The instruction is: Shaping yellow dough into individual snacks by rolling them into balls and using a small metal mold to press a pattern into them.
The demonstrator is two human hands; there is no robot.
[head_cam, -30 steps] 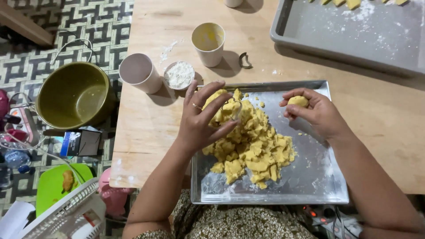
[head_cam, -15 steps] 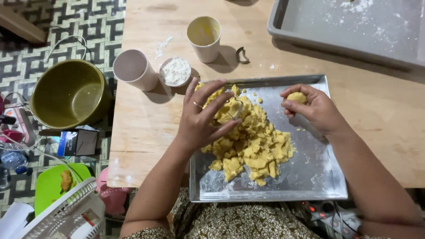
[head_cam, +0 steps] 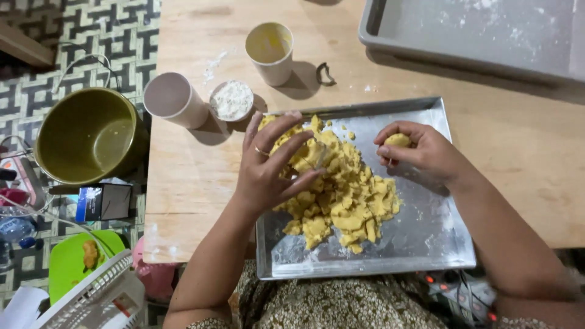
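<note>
A heap of crumbly yellow dough [head_cam: 344, 192] lies on a shiny metal baking tray [head_cam: 426, 244] at the table's near edge. My left hand [head_cam: 271, 164], a ring on one finger, rests on the upper left of the heap with fingers spread over the dough. My right hand [head_cam: 420, 149] is curled around a small ball of yellow dough [head_cam: 397, 139] above the tray's upper right part.
Behind the tray stand a pinkish cup [head_cam: 173, 99], a small bowl of white flour [head_cam: 231, 100], a cream cup [head_cam: 270, 52] and a small dark hook [head_cam: 326, 74]. A grey floured tray [head_cam: 475, 36] sits far right. Left, on the floor, an olive pot [head_cam: 88, 134].
The view has shifted slightly; both hands stay on the tray. My left hand's fingers have pressed a little further into the dough heap while my right keeps the dough ball.
</note>
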